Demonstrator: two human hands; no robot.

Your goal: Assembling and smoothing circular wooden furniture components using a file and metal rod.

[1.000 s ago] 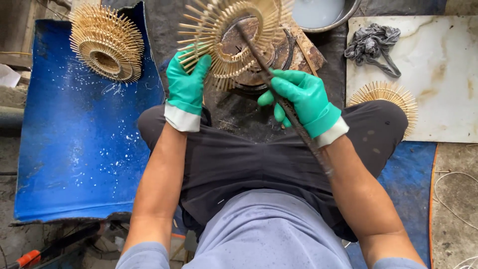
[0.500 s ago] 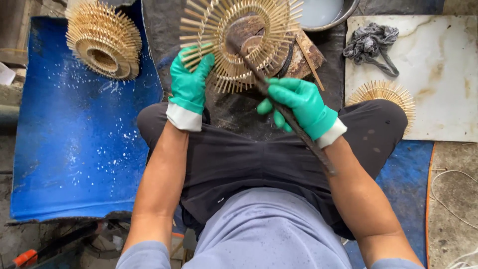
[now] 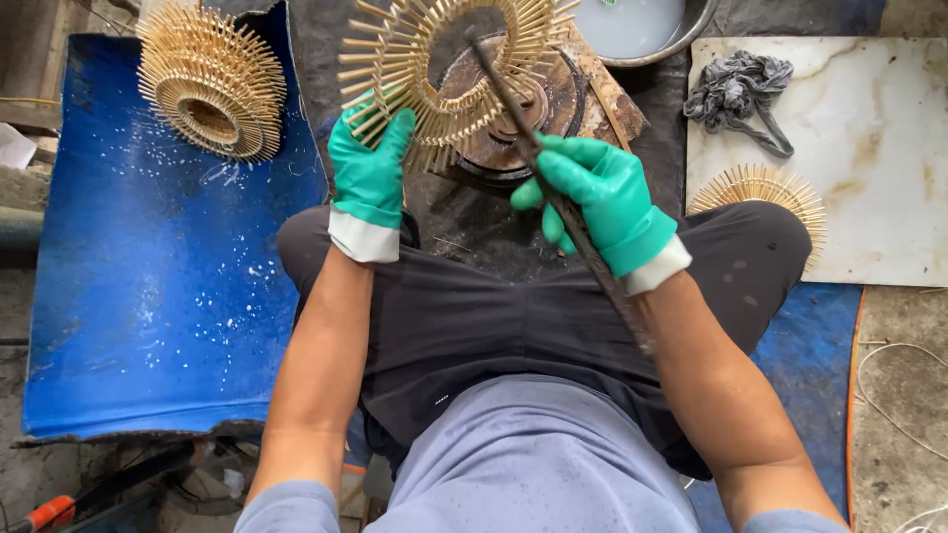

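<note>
Green-gloved left hand [image 3: 370, 173] fingers grip the bamboo ring [image 3: 449, 74]; right hand [image 3: 602, 197] fingers closed around a dark rod [image 3: 563, 202] crossing that ring.

My left hand [image 3: 370, 173], in a green glove, grips the edge of a ring of bamboo sticks [image 3: 444, 74] held over a dark round stand [image 3: 513, 118]. My right hand [image 3: 602, 197] clasps a long dark rod [image 3: 563, 197] reaching into the ring. A stack of finished rings [image 3: 212, 84] lies on the blue mat [image 3: 158, 296].
</note>
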